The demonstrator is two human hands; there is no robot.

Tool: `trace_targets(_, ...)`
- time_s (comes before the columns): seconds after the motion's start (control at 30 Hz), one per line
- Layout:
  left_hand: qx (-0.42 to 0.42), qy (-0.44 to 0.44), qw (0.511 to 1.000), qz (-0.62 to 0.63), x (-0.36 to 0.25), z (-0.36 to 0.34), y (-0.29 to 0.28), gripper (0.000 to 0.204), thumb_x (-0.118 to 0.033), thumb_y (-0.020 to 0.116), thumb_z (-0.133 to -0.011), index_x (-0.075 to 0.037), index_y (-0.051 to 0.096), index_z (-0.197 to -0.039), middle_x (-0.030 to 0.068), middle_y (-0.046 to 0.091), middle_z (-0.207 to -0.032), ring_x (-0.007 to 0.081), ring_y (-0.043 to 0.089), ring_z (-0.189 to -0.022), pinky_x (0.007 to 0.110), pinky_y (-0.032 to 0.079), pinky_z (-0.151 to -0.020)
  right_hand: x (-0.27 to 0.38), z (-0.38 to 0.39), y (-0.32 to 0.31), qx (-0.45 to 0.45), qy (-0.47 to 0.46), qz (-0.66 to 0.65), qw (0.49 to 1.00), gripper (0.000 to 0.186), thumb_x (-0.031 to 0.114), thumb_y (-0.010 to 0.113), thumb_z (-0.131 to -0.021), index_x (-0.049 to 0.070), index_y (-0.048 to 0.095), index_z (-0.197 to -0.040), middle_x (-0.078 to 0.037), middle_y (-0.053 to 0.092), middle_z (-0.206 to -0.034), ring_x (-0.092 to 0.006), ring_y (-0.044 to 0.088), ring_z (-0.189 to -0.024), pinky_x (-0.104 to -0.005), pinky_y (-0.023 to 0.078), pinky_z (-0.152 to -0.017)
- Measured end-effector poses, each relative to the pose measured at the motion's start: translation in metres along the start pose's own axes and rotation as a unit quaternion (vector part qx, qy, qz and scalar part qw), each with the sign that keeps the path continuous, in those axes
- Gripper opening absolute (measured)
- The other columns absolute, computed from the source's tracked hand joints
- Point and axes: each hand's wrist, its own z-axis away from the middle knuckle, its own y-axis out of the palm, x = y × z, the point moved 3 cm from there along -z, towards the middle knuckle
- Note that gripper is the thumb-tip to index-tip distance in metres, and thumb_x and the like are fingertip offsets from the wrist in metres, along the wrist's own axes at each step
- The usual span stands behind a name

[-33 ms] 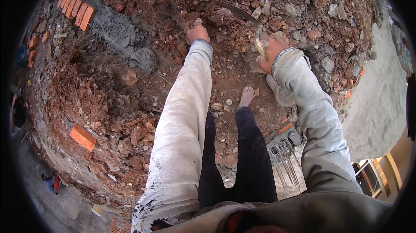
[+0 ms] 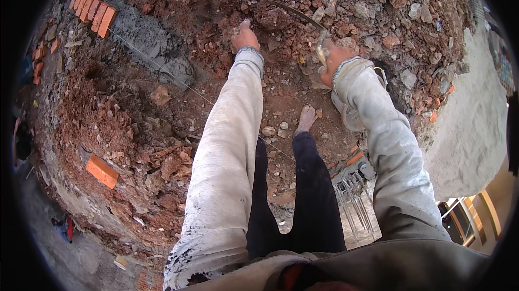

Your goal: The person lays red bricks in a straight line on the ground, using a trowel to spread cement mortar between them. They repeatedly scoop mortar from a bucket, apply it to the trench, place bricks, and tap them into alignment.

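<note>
In the head view, the left hand (image 2: 244, 35) reaches down into the rubble (image 2: 378, 10), fingers closed on a small stone (image 2: 246, 22). The right hand (image 2: 331, 58) grips the handle of a trowel (image 2: 303, 18), whose blade lies on the rubble. A bare foot (image 2: 307, 118) stands below, near a string (image 2: 189, 88).

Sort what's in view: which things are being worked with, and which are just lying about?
In hand:
- left hand reaching into the broken brick rubble
- right hand gripping a curved metal tool

Lying about:
- row of orange bricks
- grey mortar heap
- loose orange brick
- taut string line
</note>
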Motion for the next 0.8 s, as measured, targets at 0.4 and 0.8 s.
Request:
trace_targets(0.4,-0.028,0.086,0.988,-0.129,0.030,0.046,0.046,0.096,-0.033,0.086,-0.061,-0.002,0.036,-0.137,0.0184,0.040,-0.138,0.0322,0.044,-0.124,0.048,0.040,-0.098,-0.038,0.031,0.045,0.041,0.109,-0.005,0.993,0.053,0.021,0.064,-0.074,0.001,0.041,-0.118,-0.030,0.062,-0.095,-0.0465,0.060,-0.094,-0.0491,0.048,-0.086)
trace_targets(0.8,0.067,0.067,0.906,-0.412,0.066,0.116,0.026,0.085,-0.041,0.080,-0.064,0.008,0.049,-0.126,0.0231,0.056,-0.121,0.0318,0.055,-0.111,0.037,0.042,-0.096,-0.128,0.159,0.111,-0.051,0.041,-0.160,0.985,0.057,0.022,0.072,-0.068,0.000,0.053,-0.117,-0.026,0.060,-0.104,-0.0414,0.057,-0.100,-0.0451,0.046,-0.087)
